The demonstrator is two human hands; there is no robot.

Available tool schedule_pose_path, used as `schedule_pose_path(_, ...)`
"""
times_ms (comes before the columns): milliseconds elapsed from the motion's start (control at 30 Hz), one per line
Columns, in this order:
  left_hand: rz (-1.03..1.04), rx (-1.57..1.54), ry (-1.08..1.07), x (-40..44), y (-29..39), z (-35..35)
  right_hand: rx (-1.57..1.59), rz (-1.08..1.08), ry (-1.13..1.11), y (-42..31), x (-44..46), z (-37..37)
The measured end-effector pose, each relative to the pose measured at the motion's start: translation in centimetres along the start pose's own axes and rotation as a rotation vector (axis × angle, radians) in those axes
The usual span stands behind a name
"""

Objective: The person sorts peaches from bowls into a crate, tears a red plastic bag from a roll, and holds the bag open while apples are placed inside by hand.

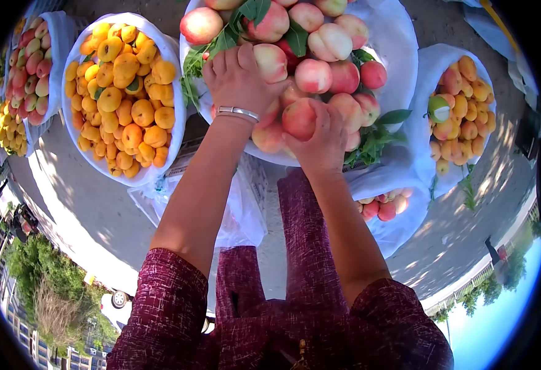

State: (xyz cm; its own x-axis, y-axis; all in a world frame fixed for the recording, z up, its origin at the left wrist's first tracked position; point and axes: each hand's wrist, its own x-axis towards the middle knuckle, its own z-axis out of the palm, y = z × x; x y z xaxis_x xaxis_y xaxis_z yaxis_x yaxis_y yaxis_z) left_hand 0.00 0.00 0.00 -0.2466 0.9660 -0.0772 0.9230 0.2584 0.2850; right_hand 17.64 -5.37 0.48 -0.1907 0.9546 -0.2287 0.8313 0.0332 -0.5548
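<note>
A large white-lined basket (pixel 400 68) in front of me is heaped with pink and cream peaches (pixel 329 42), with green leaves (pixel 224 40) tucked among them. My left hand (pixel 239 77), wearing a silver bracelet (pixel 238 112) at its wrist, lies palm down on the left part of the heap. Its fingers are spread beside the leaves and a pale peach (pixel 270 63); what is under the palm is hidden. At the near side of the basket, my right hand (pixel 321 139) has its fingers and thumb around a reddish peach (pixel 299 119), which still touches its neighbours.
To the left stands a basket of flat yellow peaches (pixel 125 114), with a basket of red-green fruit (pixel 33 74) beyond. Orange-yellow fruit (pixel 461 117) fills a basket at right; small pink fruit (pixel 387 209) sits nearer. Clear plastic bags (pixel 239 206) hang before my legs.
</note>
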Motion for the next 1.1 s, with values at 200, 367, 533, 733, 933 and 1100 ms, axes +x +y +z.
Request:
schedule_pose_path(200, 0.246, 0.031, 0.213, -0.4, 0.2, 1.6, -0.136, -0.064, 0.035, -0.7, -0.4, -0.1)
schedule_pose_path(367, 0.435, -0.101, 0.265, -0.2, -1.3, 2.0, 0.394, -0.035, 0.041, -1.6, 4.2, 0.0)
schedule_pose_path(533, 0.363, -0.427, 0.149, 0.3, -3.0, 3.1, 0.499, 0.068, -0.153, -2.9, 9.8, 1.2)
schedule_pose_path(733, 0.259, -0.796, 0.109, -2.9, -2.7, 1.2, 0.147, -0.086, -0.182, -4.3, 10.1, 0.4)
schedule_pose_path(933, 0.148, -0.871, 0.356, -6.4, -3.0, -0.9, -0.030, -0.113, -0.230, -5.2, 11.2, -0.9)
schedule_pose_path(1100, -0.187, -0.785, 0.336, -20.2, -10.2, -3.0, 0.140, -0.315, -0.020, -7.7, 4.2, -1.0)
